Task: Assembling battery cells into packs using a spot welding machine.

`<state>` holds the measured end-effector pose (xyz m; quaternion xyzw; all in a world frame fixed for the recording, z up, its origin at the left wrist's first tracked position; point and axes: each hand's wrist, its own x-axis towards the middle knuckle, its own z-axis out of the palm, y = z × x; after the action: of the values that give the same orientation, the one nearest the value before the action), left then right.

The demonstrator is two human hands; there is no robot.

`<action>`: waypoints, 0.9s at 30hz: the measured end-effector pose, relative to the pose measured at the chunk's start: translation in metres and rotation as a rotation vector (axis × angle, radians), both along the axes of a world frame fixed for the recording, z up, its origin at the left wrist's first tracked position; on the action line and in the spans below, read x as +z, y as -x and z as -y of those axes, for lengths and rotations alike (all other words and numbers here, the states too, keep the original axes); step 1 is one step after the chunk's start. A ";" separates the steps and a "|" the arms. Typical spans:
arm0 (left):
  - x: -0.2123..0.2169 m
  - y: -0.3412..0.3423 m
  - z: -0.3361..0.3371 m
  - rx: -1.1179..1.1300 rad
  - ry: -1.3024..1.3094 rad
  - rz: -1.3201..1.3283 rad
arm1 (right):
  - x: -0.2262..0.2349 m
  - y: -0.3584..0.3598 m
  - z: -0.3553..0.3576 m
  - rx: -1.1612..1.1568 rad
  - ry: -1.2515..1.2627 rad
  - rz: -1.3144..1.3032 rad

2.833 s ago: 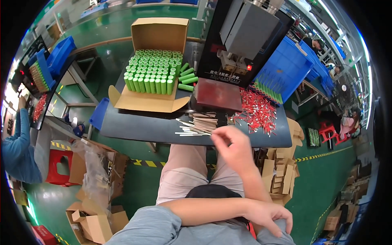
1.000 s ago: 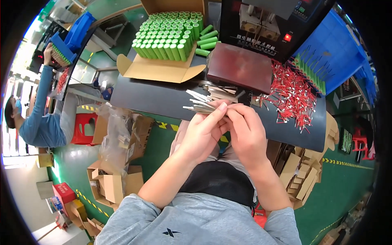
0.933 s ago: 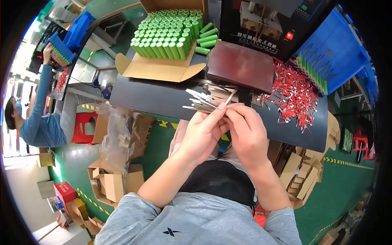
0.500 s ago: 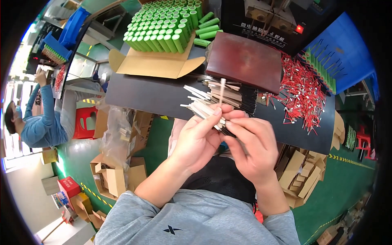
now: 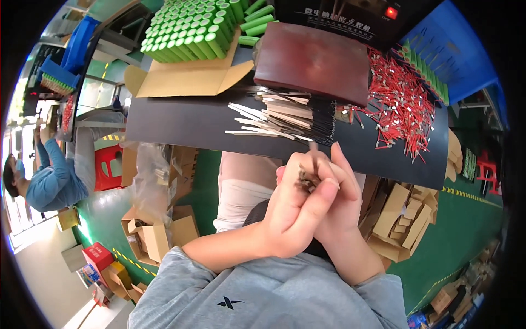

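Observation:
Above my lap, close to the table's near edge, my two hands are pressed together around a bundle of thin strips [image 5: 307,182]. The bundle's brownish ends poke out of the curled fingers of my left hand [image 5: 290,205], blurred by motion. Cupped against it from the right is my right hand [image 5: 341,211], its fingers partly hidden. Most of the bundle's length is covered by the hands. Just beyond them on the table lies a pile of similar thin strips [image 5: 287,112], pale toward the left and black toward the right.
A dark red block [image 5: 312,63] stands behind the pile, before a black machine [image 5: 350,24] with a lit red switch. Green cylindrical cells [image 5: 186,35] fill an opened carton at left. Red wires [image 5: 402,104] and a blue bin [image 5: 455,55] are at right. A co-worker [image 5: 57,170] sits far left.
The bundle's long pale ends, fanned out before, have dropped from sight between my hands. My hands have closed together and moved down toward me, and the view has shifted.

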<state>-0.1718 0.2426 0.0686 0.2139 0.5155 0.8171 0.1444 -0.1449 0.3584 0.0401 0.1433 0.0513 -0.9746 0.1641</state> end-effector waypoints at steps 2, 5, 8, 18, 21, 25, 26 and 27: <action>-0.004 -0.003 -0.002 -0.005 0.067 -0.055 | -0.012 0.001 0.000 -0.018 0.114 -0.036; -0.011 -0.009 -0.011 0.089 0.090 -0.095 | -0.009 0.001 0.001 -0.026 0.249 -0.023; -0.005 -0.001 -0.014 0.172 0.167 -0.335 | 0.006 0.002 -0.001 -0.015 0.329 0.053; -0.013 -0.006 -0.014 0.039 -0.120 0.040 | -0.003 0.004 0.002 -0.066 0.058 -0.116; -0.020 -0.005 -0.012 -0.042 -0.269 0.189 | -0.008 0.002 0.000 -0.117 -0.023 -0.123; -0.010 -0.009 -0.014 0.038 -0.065 0.168 | -0.010 0.001 -0.002 -0.123 -0.083 -0.078; -0.018 -0.009 -0.018 0.035 -0.027 0.069 | -0.006 0.002 -0.003 -0.121 -0.115 -0.057; -0.020 -0.007 -0.016 0.012 0.125 -0.116 | -0.007 0.000 -0.003 -0.118 -0.111 -0.055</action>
<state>-0.1653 0.2584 0.0489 0.2483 0.5740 0.7706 0.1226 -0.1452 0.3618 0.0334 0.1280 0.1014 -0.9818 0.0969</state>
